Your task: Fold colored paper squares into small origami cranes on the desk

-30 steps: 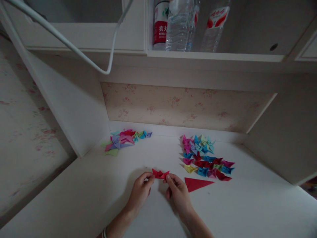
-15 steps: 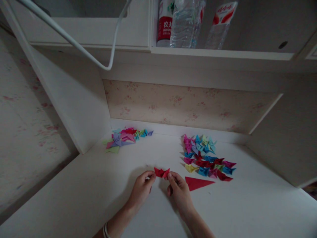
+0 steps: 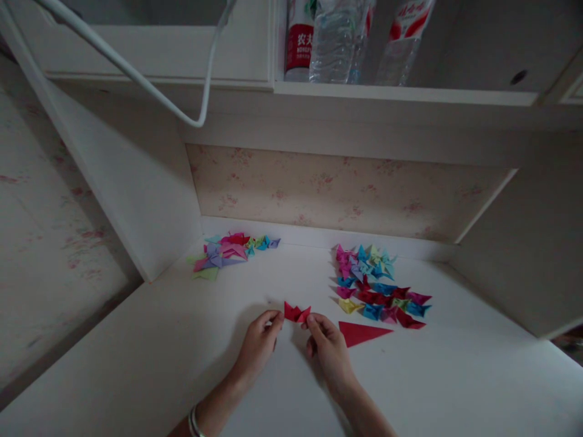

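Note:
A small red folded paper boat (image 3: 297,313) is held up between my two hands over the white desk. My left hand (image 3: 259,340) pinches its left tip between thumb and fingers. At its right end, my right hand (image 3: 328,347) grips the paper the same way, with the other fingers curled under. Just right of that hand lies a flat red paper triangle (image 3: 363,333), its near-left corner partly hidden by the hand. Beyond it, several colourful folded paper pieces (image 3: 376,297) sit in a cluster.
Another pile of folded paper pieces (image 3: 221,254) lies at the back left of the desk (image 3: 173,340). Overhead, a shelf holds plastic bottles (image 3: 334,42). A white bent tube (image 3: 136,70) hangs at the upper left. Side panels and a papered back wall (image 3: 319,185) enclose the desk.
The camera view has shifted slightly. Both hands keep their pinch on the red paper boat, whose left tip now stands a little higher.

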The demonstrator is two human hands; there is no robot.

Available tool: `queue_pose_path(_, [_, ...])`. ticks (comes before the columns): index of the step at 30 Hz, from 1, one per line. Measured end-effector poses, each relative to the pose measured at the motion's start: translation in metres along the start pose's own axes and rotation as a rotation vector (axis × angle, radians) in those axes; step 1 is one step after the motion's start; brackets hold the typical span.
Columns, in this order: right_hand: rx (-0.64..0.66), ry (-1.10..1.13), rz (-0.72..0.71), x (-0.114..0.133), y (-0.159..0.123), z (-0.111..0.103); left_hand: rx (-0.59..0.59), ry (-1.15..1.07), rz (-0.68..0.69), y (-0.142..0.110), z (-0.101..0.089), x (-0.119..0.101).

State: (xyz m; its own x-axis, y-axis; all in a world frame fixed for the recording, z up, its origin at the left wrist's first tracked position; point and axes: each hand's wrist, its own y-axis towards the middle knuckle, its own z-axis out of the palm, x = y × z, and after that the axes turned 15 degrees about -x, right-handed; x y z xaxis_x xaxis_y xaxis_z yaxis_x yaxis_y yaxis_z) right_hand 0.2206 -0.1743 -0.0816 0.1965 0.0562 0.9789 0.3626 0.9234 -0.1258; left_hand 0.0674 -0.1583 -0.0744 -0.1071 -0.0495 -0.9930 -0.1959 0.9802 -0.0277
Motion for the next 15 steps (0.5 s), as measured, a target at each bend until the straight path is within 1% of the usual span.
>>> queue_pose_path(5, [-0.005, -0.016, 0.006, -0.001, 0.0, 0.001, 0.026, 0.052, 0.037, 0.0, -0.001, 0.001])
queue_pose_path(10, [0.002, 0.002, 0.027, 0.001, 0.002, 0.001, 0.028, 0.063, 0.04, -0.001, -0.003, -0.002])
queue_pose_path(15, [0.028, 0.045, 0.104, 0.009, -0.003, 0.002, 0.059, 0.06, 0.035, -0.001, -0.004, -0.004])
